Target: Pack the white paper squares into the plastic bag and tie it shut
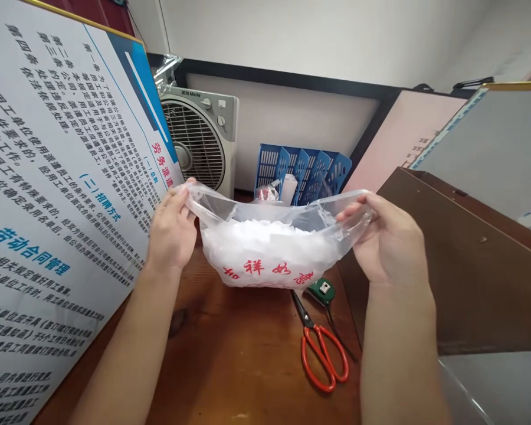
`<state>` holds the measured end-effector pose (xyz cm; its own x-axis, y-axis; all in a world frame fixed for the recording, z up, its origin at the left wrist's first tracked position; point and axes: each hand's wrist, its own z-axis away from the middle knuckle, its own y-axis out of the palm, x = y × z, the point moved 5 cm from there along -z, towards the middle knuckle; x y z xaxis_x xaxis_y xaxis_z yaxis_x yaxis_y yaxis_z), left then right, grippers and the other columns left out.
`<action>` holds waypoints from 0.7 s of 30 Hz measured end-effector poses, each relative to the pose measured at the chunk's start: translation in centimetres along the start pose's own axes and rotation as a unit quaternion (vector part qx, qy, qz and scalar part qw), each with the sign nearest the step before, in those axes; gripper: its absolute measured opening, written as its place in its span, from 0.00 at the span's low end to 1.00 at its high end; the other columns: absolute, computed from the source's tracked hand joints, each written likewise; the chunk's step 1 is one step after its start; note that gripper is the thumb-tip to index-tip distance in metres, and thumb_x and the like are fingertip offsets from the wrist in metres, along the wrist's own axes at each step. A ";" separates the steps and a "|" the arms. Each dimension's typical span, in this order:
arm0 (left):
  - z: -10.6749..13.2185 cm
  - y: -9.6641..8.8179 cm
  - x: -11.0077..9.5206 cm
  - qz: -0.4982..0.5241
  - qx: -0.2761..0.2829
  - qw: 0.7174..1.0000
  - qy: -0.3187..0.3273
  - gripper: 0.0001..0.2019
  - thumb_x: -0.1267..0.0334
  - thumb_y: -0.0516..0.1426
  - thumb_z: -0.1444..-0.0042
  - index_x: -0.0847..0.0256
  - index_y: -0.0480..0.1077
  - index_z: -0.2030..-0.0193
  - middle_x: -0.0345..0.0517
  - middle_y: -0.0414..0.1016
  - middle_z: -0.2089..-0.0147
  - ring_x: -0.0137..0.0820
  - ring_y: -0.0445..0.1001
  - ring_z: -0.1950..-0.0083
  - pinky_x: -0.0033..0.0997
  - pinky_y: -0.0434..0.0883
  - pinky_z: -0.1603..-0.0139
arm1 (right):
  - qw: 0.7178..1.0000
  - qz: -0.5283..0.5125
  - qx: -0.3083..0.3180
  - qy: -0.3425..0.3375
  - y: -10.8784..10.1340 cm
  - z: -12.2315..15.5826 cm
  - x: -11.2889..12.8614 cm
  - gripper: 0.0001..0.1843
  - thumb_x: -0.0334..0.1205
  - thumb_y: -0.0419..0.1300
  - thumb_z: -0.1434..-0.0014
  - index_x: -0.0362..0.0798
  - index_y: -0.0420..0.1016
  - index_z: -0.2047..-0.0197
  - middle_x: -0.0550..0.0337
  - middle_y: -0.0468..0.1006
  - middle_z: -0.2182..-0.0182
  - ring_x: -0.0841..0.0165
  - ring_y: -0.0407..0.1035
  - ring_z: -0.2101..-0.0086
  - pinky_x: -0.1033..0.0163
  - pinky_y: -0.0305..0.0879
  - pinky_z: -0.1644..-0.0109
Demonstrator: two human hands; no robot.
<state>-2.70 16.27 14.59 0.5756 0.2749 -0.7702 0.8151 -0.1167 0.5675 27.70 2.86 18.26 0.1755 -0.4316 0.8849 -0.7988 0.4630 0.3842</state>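
Left hand and right hand each pinching shut a rim of the bag, mouth stretched open, boards crowding both sides, scissors on wooden surface, fan behind

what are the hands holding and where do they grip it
A clear plastic bag of white pieces, held open: left hand pinches its left rim, right hand its right rim.

A worn brown wooden table is carrying the things. Red-handled scissors are lying flat on it, blades pointing away, and a small green object is sitting just beyond them. A blue file rack and a box fan are standing at its far end.
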 end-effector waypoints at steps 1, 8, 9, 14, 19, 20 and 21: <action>0.2 0.6 -0.3 -0.001 0.028 0.999 0.015 0.07 0.59 0.63 0.40 0.58 0.72 0.61 0.45 0.78 0.45 0.34 0.77 0.46 0.30 0.75 0.49 | 1.000 -0.001 0.009 -0.021 0.2 0.0 0.4 0.07 0.39 0.63 0.39 0.50 0.79 0.70 0.62 0.78 0.74 0.68 0.74 0.73 0.62 0.70 0.65; 1.7 -0.4 1.1 -0.078 0.039 0.996 -0.002 0.10 0.59 0.62 0.37 0.60 0.70 0.54 0.53 0.81 0.48 0.36 0.82 0.55 0.39 0.80 0.52 | 0.992 0.100 0.057 -0.049 0.0 0.3 -3.4 0.08 0.44 0.65 0.39 0.51 0.77 0.68 0.63 0.77 0.72 0.68 0.70 0.71 0.60 0.68 0.62; 2.1 -1.4 2.0 -0.087 0.004 0.996 -0.032 0.10 0.58 0.63 0.38 0.60 0.69 0.56 0.53 0.81 0.50 0.36 0.82 0.56 0.37 0.80 0.54 | 0.990 0.124 0.058 -0.031 -0.3 0.3 -4.7 0.09 0.44 0.67 0.42 0.48 0.77 0.70 0.61 0.77 0.73 0.68 0.69 0.72 0.61 0.66 0.63; 2.8 -2.2 1.9 -0.109 0.000 0.994 0.012 0.09 0.58 0.63 0.38 0.58 0.70 0.56 0.49 0.81 0.55 0.33 0.81 0.55 0.34 0.80 0.53 | 0.988 0.122 0.028 -0.092 -0.3 1.0 -4.8 0.07 0.44 0.68 0.42 0.52 0.79 0.61 0.59 0.78 0.53 0.64 0.72 0.55 0.59 0.67 0.51; 2.1 -2.1 1.3 -0.109 -0.020 0.994 0.007 0.11 0.60 0.67 0.44 0.59 0.71 0.58 0.45 0.81 0.59 0.31 0.80 0.66 0.29 0.79 0.65 | 0.993 -0.004 0.105 -0.049 2.1 1.7 -4.3 0.04 0.44 0.61 0.35 0.55 0.73 0.59 0.58 0.80 0.49 0.61 0.72 0.46 0.52 0.67 0.43; 2.1 -2.4 1.8 -0.114 -0.037 0.993 -0.015 0.11 0.60 0.67 0.44 0.59 0.72 0.58 0.46 0.81 0.59 0.30 0.80 0.66 0.28 0.79 0.65 | 0.993 -0.051 0.107 0.001 2.3 1.7 -5.4 0.06 0.46 0.61 0.34 0.55 0.70 0.59 0.59 0.82 0.55 0.61 0.75 0.50 0.52 0.68 0.44; 2.1 -2.6 2.3 -0.118 -0.047 0.991 -0.028 0.12 0.60 0.67 0.45 0.60 0.72 0.58 0.47 0.81 0.59 0.31 0.81 0.65 0.27 0.79 0.65 | 0.991 -0.082 0.097 0.039 2.4 1.6 -6.4 0.08 0.47 0.61 0.35 0.54 0.68 0.60 0.61 0.81 0.61 0.62 0.77 0.53 0.52 0.69 0.46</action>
<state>-3.42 15.21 10.74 0.3745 0.2307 -0.8981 0.9191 0.0356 0.3924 23.76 5.47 13.05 0.3512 -0.4236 0.8350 -0.8500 0.2298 0.4741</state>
